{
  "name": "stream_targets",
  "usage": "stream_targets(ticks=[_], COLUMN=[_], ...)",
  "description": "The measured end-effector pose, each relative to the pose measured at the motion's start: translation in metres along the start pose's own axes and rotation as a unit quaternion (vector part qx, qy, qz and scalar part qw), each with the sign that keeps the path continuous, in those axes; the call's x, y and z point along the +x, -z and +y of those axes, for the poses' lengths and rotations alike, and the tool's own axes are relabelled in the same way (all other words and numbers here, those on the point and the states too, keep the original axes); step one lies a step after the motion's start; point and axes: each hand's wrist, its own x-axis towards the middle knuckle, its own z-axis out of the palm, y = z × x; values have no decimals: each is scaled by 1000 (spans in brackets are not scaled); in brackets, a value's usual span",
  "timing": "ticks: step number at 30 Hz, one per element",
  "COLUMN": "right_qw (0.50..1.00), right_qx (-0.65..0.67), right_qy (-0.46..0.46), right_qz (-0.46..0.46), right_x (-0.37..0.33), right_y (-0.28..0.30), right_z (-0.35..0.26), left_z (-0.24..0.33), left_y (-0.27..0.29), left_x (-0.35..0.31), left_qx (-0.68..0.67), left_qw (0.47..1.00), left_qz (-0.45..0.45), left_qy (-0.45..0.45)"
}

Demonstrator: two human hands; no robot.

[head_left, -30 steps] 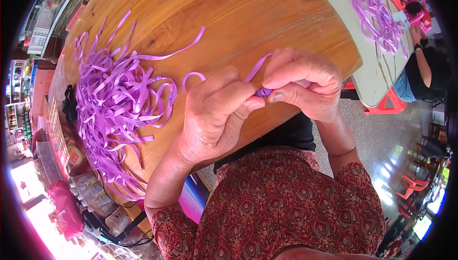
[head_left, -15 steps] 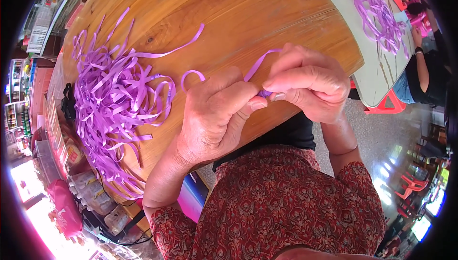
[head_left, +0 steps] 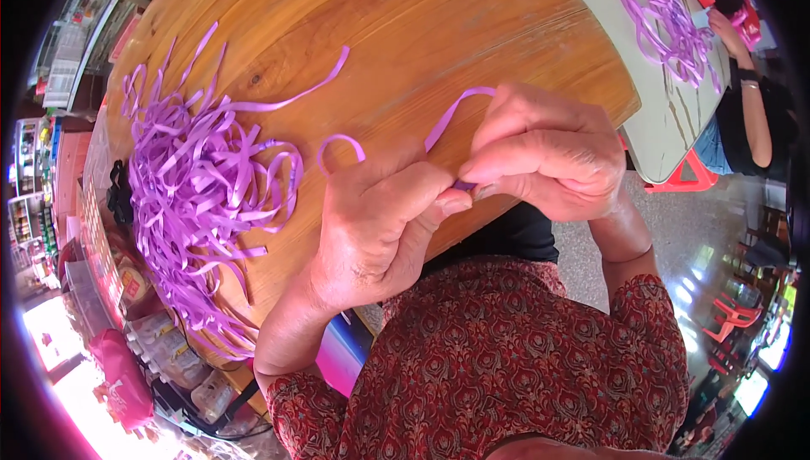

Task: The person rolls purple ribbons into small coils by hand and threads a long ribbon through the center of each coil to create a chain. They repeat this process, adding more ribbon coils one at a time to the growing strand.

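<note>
Between my two hands is a narrow purple ribbon [head_left: 456, 115], pinched at a small dark purple bit that shows between the fingertips. My left hand [head_left: 380, 224] is closed on it with thumb and forefinger. My right hand [head_left: 548, 152] pinches it from the other side, fingers curled, and hides part of the strip. One loose length arches up between the hands; another end curls out behind my left knuckles. To the left, on the wooden table [head_left: 380, 13], lies a tangled heap of purple ribbons [head_left: 198, 181].
A white marbled table [head_left: 612, 4] adjoins at the right, bearing more purple ribbon [head_left: 662, 29]. Beside it sits another person in dark clothes, one arm [head_left: 753, 114] showing. A red stool [head_left: 683, 177] stands under it. Bagged goods [head_left: 169, 346] crowd the left edge.
My hands still pinch the ribbon, and less of the dark purple bit shows between the fingertips. The other person's hand has moved up slightly. The whole view has shifted a little.
</note>
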Motion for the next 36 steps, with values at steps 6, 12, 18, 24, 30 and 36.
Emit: stream_targets(ticks=[6,12,18,24,30,36], right_qw=[995,990,991,994,993,961], right_qx=[83,108,81,41,19,-189], right_qy=[52,66,85,97,112,186], right_qz=[28,58,70,-6,-42,-77], right_x=[-8,-11,-16,-14,-9,5], right_y=[-4,-10,-11,0,10,17], right_z=[13,5,12,14,8,-4], left_z=[6,8,6,-12,-5,6], left_y=[-4,-10,-19,-18,-18,-5], left_x=[1,-15,-9,-16,-14,-15], left_qx=[25,6,-52,-56,-144,-75], left_qw=[999,997,994,995,983,993], left_qz=[0,35,56,20,15,-8], left_qy=[31,74,76,82,112,90])
